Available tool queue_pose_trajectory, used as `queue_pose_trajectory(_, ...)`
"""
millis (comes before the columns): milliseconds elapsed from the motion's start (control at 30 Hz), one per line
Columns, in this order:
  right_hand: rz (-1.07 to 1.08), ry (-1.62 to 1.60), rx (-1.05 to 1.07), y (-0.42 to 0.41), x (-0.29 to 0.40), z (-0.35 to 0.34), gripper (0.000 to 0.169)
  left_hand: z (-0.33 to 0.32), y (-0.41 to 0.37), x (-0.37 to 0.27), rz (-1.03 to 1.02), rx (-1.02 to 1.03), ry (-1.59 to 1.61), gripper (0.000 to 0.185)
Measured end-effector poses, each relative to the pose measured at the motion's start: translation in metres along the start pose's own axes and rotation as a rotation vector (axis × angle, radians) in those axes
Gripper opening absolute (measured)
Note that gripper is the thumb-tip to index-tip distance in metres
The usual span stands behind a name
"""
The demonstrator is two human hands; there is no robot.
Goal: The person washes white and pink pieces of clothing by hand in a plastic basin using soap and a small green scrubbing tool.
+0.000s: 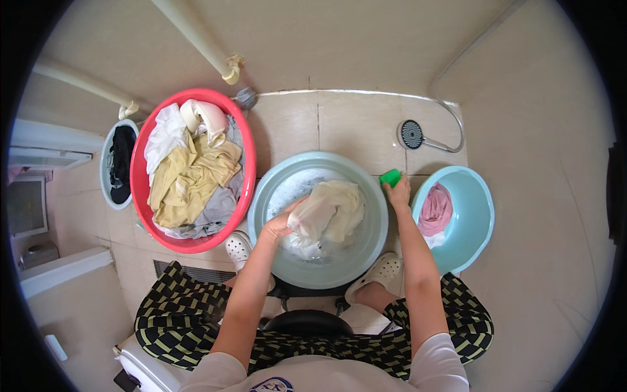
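A pale blue-green basin (259,230) with sudsy water sits on the floor between my feet. Inside it, a wet cream-coloured garment (338,196) lies bunched and partly raised. My left hand (281,223) grips the garment's left side, its fingers partly hidden by the fabric. Just beyond the basin's right rim, my right hand (399,191) holds a small bright green block (390,177) low over the tiles; whether it touches the floor I cannot tell.
To the left, a red tub (250,161) is heaped with white, yellow and grey laundry; a smaller basin (104,169) beside it holds dark cloth. At right, a turquoise tub (470,220) contains pink and white cloth. A shower head (411,134) lies on the tiles, its hose against the wall.
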State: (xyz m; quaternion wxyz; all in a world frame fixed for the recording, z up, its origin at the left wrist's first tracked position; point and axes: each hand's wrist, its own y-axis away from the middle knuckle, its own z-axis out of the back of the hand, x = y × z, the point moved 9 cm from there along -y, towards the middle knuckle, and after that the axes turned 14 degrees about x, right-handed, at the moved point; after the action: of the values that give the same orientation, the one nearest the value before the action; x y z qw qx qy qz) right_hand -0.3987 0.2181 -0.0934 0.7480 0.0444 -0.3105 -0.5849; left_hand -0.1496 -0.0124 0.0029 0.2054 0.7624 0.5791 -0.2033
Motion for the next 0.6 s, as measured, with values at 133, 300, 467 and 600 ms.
queue_pose_trajectory(133, -0.093, 0.147, 0.048, 0.002, -0.011, -0.028, 0.098, 0.007, 0.016, 0.021, -0.183, -0.113, 0.421, 0.062)
queue_pose_trajectory(300, -0.012, 0.371, 0.005, 0.000, 0.001, -0.028, 0.080, 0.000, 0.019, 0.031, -0.320, -0.163, 0.663, 0.061)
queue_pose_trajectory(467, -0.042, 0.011, -0.110, -0.010, 0.008, 0.009, 0.061, -0.014, 0.009, 0.034, -0.358, -0.116, 0.831, 0.058)
queue_pose_trajectory(600, 0.304, -0.274, -0.213, 0.015, 0.085, 0.063, 0.056, -0.019, 0.003, 0.036, -0.372, -0.033, 0.975, 0.056)
